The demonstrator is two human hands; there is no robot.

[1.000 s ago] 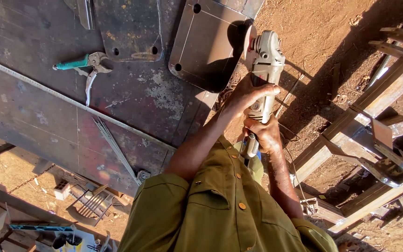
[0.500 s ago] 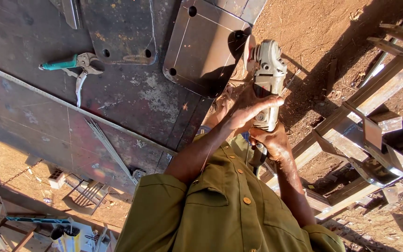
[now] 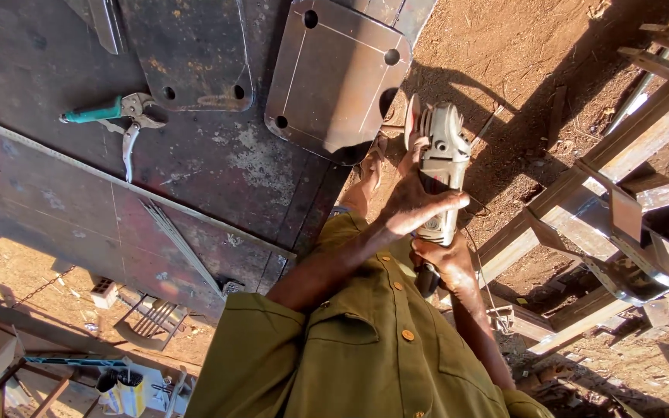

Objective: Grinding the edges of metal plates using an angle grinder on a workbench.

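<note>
Presently gripping grinder (image 3: pixel 441 166), centre right of frame: left hand (image 3: pixel 416 203) clamped round body, right hand (image 3: pixel 444 262) round handle. Disc at edge of marked plate (image 3: pixel 334 77); outline apparently uncut.

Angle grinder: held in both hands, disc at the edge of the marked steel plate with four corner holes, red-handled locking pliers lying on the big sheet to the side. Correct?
Not quite. The head view shows the locking pliers have a teal handle, not red. The rest holds: both hands, left hand and right hand, hold the angle grinder, its disc at the edge of the marked steel plate.
</note>
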